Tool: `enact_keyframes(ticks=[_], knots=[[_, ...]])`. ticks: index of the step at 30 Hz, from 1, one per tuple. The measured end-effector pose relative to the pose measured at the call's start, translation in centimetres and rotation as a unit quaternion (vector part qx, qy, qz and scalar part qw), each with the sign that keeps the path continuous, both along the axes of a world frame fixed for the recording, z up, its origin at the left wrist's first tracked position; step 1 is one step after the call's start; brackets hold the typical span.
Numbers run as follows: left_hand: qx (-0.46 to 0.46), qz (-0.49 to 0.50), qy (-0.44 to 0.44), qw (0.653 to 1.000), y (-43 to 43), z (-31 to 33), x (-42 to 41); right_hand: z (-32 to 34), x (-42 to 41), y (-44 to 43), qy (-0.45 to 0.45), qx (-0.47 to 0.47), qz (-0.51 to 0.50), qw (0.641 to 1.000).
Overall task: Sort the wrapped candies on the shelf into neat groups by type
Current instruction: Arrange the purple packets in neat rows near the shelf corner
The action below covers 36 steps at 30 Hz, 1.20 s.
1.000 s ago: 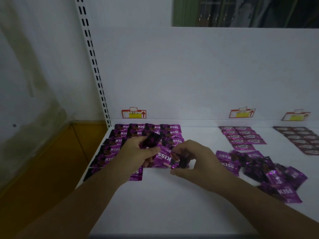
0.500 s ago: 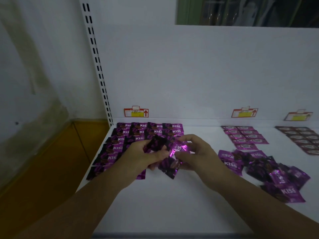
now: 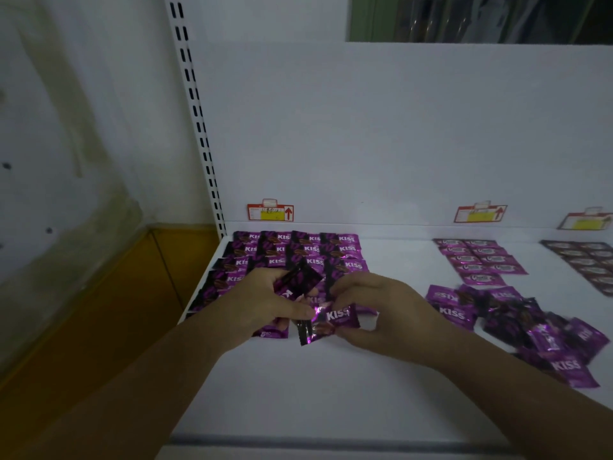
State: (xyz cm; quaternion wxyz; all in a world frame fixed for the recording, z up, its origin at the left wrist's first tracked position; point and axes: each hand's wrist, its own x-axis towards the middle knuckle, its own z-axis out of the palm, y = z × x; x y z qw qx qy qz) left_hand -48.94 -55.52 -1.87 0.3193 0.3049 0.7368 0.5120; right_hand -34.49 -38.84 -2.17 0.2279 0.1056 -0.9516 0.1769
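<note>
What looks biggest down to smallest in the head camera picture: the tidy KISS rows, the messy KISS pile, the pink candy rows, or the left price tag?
1-2. Tidy KISS rows and messy KISS pile: about alike. The pile lies nearer, so I won't rank them.
3. Pink candy rows.
4. Left price tag.

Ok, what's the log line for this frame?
left hand: grips candy packets | right hand: pinches KISS candy | unsorted pile: right of hands
</note>
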Motion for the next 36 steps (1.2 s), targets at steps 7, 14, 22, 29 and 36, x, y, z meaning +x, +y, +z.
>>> enact_keyframes(ticks=[7, 14, 22, 29, 36], knots=[[0.004, 0.057, -0.002, 0.998, -0.8, -0.2, -0.7, -0.1, -0.2, -0.5, 0.026, 0.040, -0.013, 0.999], [0.004, 0.149, 0.038, 0.988, -2.1, 0.2, -1.9, -2.5, -0.3, -0.9, -0.002, 0.073, -0.029, 0.997], [-0.007, 0.166, -0.001, 0.986, -2.1, 0.3, -2.1, -3.3, -2.0, -1.4, 0.002, 0.086, -0.023, 0.996], [0.053, 0.120, -0.130, 0.983, -1.6, 0.0, -1.8, -2.9, -2.1, -1.1, -0.006, 0.093, -0.042, 0.995], [-0.015, -0.040, 0.050, 0.998, 1.1, -0.5, 0.6, -0.9, -1.3, -1.1, -0.104, -0.353, -0.128, 0.921]])
